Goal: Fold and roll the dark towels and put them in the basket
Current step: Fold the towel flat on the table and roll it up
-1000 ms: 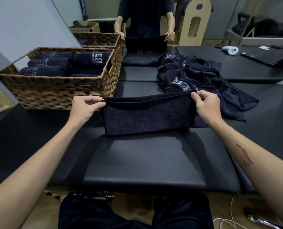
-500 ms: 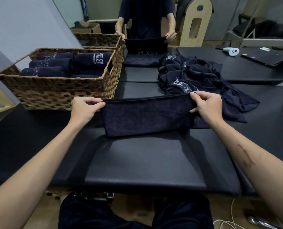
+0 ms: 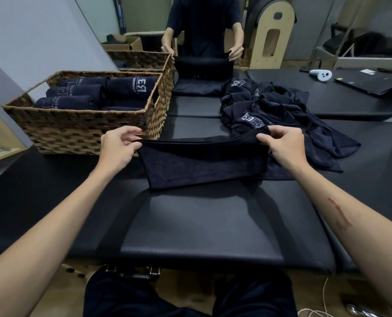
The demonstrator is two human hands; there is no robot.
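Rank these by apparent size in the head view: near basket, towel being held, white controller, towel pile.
1. Near basket
2. Towel pile and held towel: look alike, and nearness makes it unsure, so unranked
3. White controller

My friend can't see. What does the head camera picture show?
Two bare hands, left hand and right hand, pinch the top corners of a folded dark navy towel on a black padded table. A woven wicker basket of rolled dark towels sits left.
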